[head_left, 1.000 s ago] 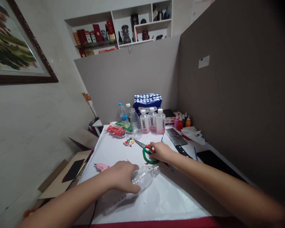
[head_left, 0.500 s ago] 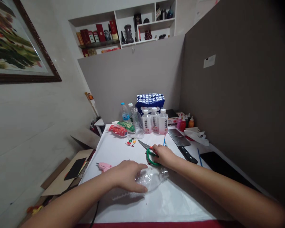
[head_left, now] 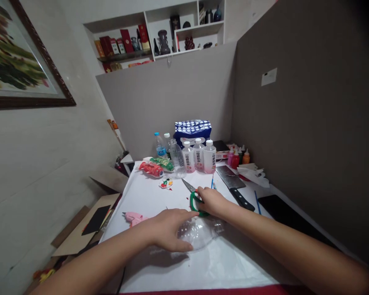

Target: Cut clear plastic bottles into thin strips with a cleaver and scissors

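A clear plastic bottle (head_left: 199,234) lies on its side on the white-covered table, its neck pointing right. My left hand (head_left: 169,229) is wrapped over the bottle's left part, with thumb and fingers on either side. Scissors with green handles (head_left: 192,200) are under my right hand (head_left: 210,200), whose fingers are closed on the handle loops just behind the bottle. The scissor blades point away to the upper left. A pink glue gun (head_left: 134,218) lies left of my left hand, partly hidden by it.
Several bottles (head_left: 209,157) stand at the back before a blue package (head_left: 193,130). A cleaver (head_left: 241,199) lies to the right, near a black tablet-like slab (head_left: 290,215) and paint bottles (head_left: 235,159). A paint-dabbed palette (head_left: 166,183) and red and green packets (head_left: 151,169) are at back left.
The bottle has shifted slightly right with my left hand. My right hand still holds the scissors, whose blades look closer together. The whole view has moved a little.
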`<state>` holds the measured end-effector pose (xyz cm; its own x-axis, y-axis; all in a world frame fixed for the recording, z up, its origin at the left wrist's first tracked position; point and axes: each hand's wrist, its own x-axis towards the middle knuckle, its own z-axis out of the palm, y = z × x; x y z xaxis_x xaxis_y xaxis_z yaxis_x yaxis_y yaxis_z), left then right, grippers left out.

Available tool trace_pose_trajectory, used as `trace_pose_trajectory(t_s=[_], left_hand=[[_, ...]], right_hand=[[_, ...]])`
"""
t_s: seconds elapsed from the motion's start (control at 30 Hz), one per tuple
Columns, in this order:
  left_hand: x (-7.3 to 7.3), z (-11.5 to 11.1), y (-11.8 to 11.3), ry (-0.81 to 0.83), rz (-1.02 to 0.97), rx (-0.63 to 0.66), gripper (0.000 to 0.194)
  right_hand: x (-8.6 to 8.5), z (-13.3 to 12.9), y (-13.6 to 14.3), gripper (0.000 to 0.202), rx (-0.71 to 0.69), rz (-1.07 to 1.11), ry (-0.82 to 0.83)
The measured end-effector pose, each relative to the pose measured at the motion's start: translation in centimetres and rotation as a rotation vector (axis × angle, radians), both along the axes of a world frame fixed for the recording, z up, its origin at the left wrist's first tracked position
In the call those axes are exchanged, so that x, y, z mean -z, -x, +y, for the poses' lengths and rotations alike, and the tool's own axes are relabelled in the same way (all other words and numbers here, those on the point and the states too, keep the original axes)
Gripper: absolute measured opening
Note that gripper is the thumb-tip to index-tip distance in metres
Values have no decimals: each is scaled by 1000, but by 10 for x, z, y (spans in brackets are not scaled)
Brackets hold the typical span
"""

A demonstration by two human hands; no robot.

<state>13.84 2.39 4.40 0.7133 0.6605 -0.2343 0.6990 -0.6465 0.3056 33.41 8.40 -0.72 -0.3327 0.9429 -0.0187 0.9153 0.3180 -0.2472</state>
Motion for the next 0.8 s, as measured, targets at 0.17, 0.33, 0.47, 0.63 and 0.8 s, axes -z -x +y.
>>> trace_pose_trajectory(t_s=[0.17,0.33,0.47,0.63,0.8], left_hand=[[2,4,-4,-6,-19,21,87],[1,5,-4,-12,33,-12,86],[0,2,1,-25,45,-16,84],[0,0,7,-36,56,-50,77],[-3,1,8,-18,127,-76,73]], right_hand=[[1,-1,-13,30,73,-47,24],[6,1,-19,31,110,-65,-1],[4,8,-33,29,111,-58,-50],[-10,28,-91,29,247,-78,-168],[-12,44,-139,30,348,-93,-253]])
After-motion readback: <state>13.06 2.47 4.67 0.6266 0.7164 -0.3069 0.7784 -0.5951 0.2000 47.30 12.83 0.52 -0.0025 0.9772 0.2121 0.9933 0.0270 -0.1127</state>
